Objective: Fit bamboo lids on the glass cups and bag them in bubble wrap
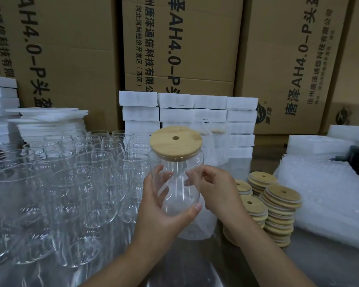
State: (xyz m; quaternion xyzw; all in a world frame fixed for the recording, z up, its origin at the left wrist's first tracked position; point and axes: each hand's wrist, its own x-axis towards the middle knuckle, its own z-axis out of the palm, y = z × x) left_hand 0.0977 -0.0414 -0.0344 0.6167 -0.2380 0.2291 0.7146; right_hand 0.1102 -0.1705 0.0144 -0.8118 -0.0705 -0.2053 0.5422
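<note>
- At the left of the frame you have a crowd of empty glass cups (56, 183) standing upright and close together, clear and without lids.
- Behind them, upper left, sit stacks of white foam sheets (46, 119).
- Your left hand (164, 204) is wrapped around the lower body of the glass cup (177, 183) at the centre of the frame, thumb at the near side low down, fingers curled around the far left side.
- That cup is clear, round-shouldered and held upright above the table; a bamboo lid (175, 141) sits flat on its mouth, pale wood with 1 small round hole near its middle.
- Your right hand (214, 187) touches the cup's right side with fingertips bunched; whether they pinch anything, you cannot tell.
- A bubble wrap bag (203, 226) hangs just behind and below the cup.
- Right of your hands, 4 stacks of spare lids (280, 206) stand on the table.
- At the far right lies a pile of bubble wrap (327, 195).
</note>
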